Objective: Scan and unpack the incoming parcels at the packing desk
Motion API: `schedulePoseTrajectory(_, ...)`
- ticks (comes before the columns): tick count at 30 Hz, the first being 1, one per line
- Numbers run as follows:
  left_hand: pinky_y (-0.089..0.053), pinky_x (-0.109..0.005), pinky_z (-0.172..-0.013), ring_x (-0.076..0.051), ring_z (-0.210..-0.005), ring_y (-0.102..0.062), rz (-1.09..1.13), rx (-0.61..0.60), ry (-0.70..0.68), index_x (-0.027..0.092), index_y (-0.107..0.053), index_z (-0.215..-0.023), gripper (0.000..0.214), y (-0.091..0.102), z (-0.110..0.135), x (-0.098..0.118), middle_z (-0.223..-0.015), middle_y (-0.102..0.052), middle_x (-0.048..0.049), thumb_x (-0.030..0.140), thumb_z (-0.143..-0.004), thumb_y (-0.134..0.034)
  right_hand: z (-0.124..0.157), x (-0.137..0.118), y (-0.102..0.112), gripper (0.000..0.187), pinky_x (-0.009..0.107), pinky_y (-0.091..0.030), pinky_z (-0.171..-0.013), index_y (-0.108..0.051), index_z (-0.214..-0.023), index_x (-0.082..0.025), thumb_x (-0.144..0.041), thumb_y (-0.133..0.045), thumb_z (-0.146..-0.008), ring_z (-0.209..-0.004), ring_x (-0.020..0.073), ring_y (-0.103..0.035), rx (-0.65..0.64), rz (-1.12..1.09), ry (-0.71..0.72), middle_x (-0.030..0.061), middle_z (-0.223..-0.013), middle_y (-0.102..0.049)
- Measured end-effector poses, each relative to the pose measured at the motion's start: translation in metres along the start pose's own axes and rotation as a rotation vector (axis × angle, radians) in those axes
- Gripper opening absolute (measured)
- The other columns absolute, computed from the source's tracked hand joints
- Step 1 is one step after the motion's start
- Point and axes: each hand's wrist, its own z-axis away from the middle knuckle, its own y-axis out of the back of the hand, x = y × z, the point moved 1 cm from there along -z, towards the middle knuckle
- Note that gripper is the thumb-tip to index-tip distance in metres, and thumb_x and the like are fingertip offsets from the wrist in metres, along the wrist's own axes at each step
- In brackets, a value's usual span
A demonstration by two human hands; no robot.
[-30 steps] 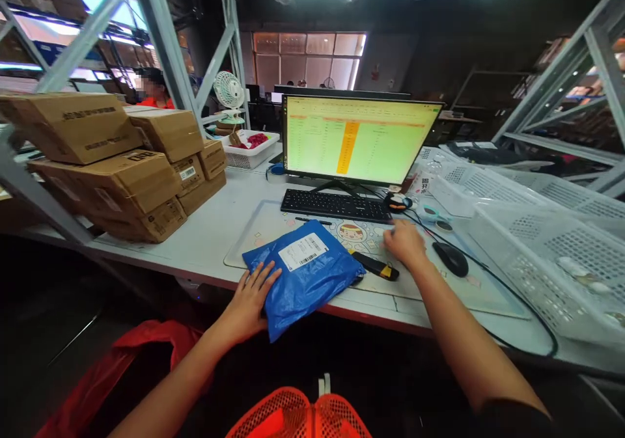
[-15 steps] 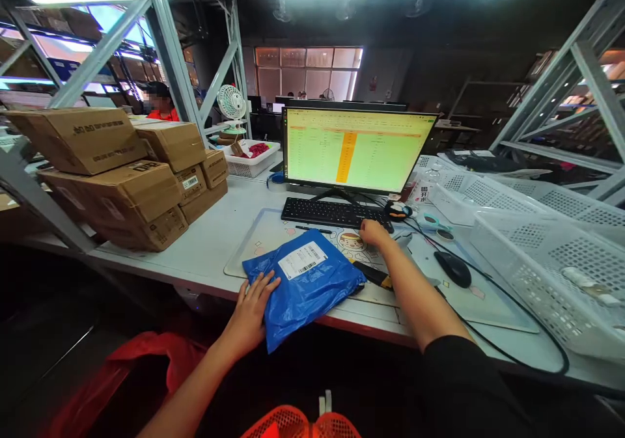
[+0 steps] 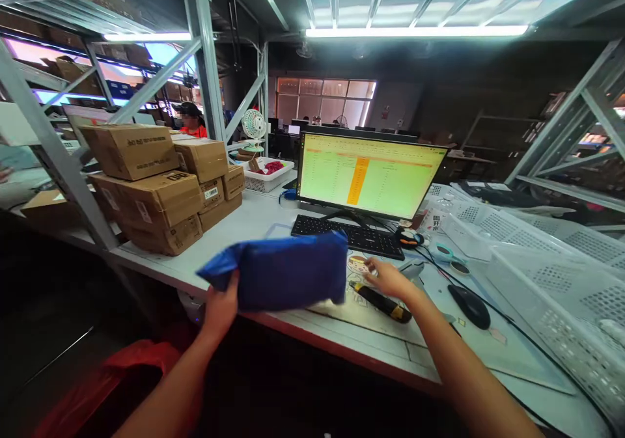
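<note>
A blue plastic mailing bag (image 3: 293,272) is raised off the front of the desk, tilted so its plain side faces me and the label is out of sight. My left hand (image 3: 222,304) grips its left end, the thumb showing on the near side. My right hand (image 3: 388,276) is above the desk mat, fingers loosely apart and holding nothing. Just below that hand lies a black and yellow utility knife (image 3: 381,302). Behind both hands is a black keyboard (image 3: 375,239), partly covered by the bag.
Stacked cardboard boxes (image 3: 146,197) stand on the left beside a metal post (image 3: 81,191). A monitor (image 3: 371,174) sits at the back. To the right are a mouse (image 3: 469,306), cables and white plastic baskets (image 3: 532,288). A red bag (image 3: 131,366) hangs below the desk's left side.
My left hand has lifted the mailing bag off the mat and turned it, hiding the label. My right hand has drawn back from the keyboard and its fingers have loosened. The knife is now uncovered.
</note>
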Motion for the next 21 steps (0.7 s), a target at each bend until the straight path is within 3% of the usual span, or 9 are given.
schedulePoseTrajectory(2,-0.058,-0.043,-0.084,-0.035,-0.094,-0.075,0.086,0.046,0.197,0.013,-0.074,-0.101,0.061,0.007,-0.024,0.002,-0.080,-0.076,-0.0132,0.059,-0.102,-0.035,0.032,0.000,-0.011,0.056,0.037,-0.049,-0.103,-0.054,-0.148,-0.015,-0.038,-0.060,-0.097,-0.121,0.0270,-0.067,-0.039,-0.003,0.047,0.0150,-0.136,-0.069)
schedulePoseTrajectory(4,-0.057,-0.040,-0.079,-0.036,-0.089,-0.075,0.134,-0.041,0.305,0.013,-0.073,-0.090,0.065,0.008,-0.045,0.009,-0.076,-0.075,-0.0135,0.066,-0.100,-0.037,0.054,0.002,-0.024,0.066,0.041,-0.046,-0.110,-0.049,-0.154,-0.013,-0.038,-0.061,-0.094,-0.129,0.0314,-0.062,-0.050,0.024,0.061,0.0177,-0.144,-0.062)
schedulePoseTrajectory(6,-0.057,-0.041,-0.082,-0.036,-0.092,-0.075,0.083,-0.165,0.309,0.013,-0.073,-0.086,0.058,0.003,-0.058,0.017,-0.081,-0.077,-0.0164,0.061,-0.099,-0.042,0.064,0.004,-0.033,0.064,0.045,-0.042,-0.114,-0.049,-0.153,-0.010,-0.032,-0.059,-0.094,-0.135,0.0342,-0.057,-0.022,0.069,0.043,0.0196,-0.149,-0.058)
schedulePoseTrajectory(8,-0.055,-0.045,-0.090,-0.039,-0.101,-0.074,-0.015,-0.209,0.271,0.010,-0.073,-0.096,0.047,-0.006,-0.061,0.024,-0.093,-0.077,-0.0209,0.052,-0.097,-0.051,0.066,0.005,-0.039,0.058,0.046,-0.042,-0.114,-0.052,-0.151,-0.009,-0.026,-0.054,-0.095,-0.135,0.0348,-0.057,0.020,0.099,0.016,0.0206,-0.147,-0.059)
schedulePoseTrajectory(11,-0.045,-0.053,-0.110,-0.040,-0.134,-0.058,-0.145,-0.099,0.102,0.010,-0.060,-0.135,0.052,-0.018,-0.052,0.028,-0.138,-0.064,-0.0251,0.039,-0.092,-0.063,0.064,0.004,-0.040,0.052,0.043,-0.045,-0.110,-0.056,-0.148,-0.009,-0.024,-0.046,-0.099,-0.131,0.0332,-0.059,0.075,0.085,-0.015,0.0214,-0.141,-0.061)
schedulePoseTrajectory(13,-0.035,-0.056,-0.121,-0.036,-0.151,-0.039,-0.246,-0.099,-0.170,0.018,-0.051,-0.148,0.060,-0.025,-0.043,0.029,-0.161,-0.044,-0.0188,0.036,-0.092,-0.064,0.063,0.000,-0.036,0.052,0.043,-0.047,-0.107,-0.054,-0.149,-0.011,-0.026,-0.040,-0.101,-0.126,0.0318,-0.061,0.128,0.039,-0.035,0.0207,-0.137,-0.062)
schedulePoseTrajectory(14,-0.032,-0.056,-0.123,-0.035,-0.154,-0.034,-0.291,-0.164,-0.304,0.022,-0.052,-0.148,0.058,-0.029,-0.040,0.030,-0.164,-0.041,-0.0148,0.035,-0.093,-0.064,0.063,-0.003,-0.034,0.052,0.043,-0.048,-0.105,-0.053,-0.150,-0.012,-0.028,-0.038,-0.102,-0.123,0.0312,-0.063,0.156,0.007,-0.037,0.0199,-0.136,-0.062)
schedulePoseTrajectory(17,-0.035,-0.054,-0.122,-0.031,-0.145,-0.048,-0.352,-0.434,-0.475,0.024,-0.064,-0.136,0.039,-0.041,-0.034,0.033,-0.149,-0.059,-0.0111,0.032,-0.097,-0.060,0.066,-0.024,-0.024,0.053,0.044,-0.049,-0.104,-0.053,-0.151,-0.017,-0.033,-0.037,-0.103,-0.121,0.0291,-0.063,0.224,-0.115,0.080,0.0166,-0.137,-0.060)
schedulePoseTrajectory(21,-0.051,-0.044,-0.102,-0.029,-0.108,-0.070,-0.359,-0.443,-0.464,0.018,-0.073,-0.107,0.023,-0.047,-0.037,0.043,-0.108,-0.075,-0.0126,0.027,-0.102,-0.053,0.075,-0.068,-0.014,0.049,0.040,-0.050,-0.100,-0.059,-0.144,-0.022,-0.036,-0.044,-0.099,-0.114,0.0256,-0.065,0.198,-0.210,0.324,0.0132,-0.132,-0.063)
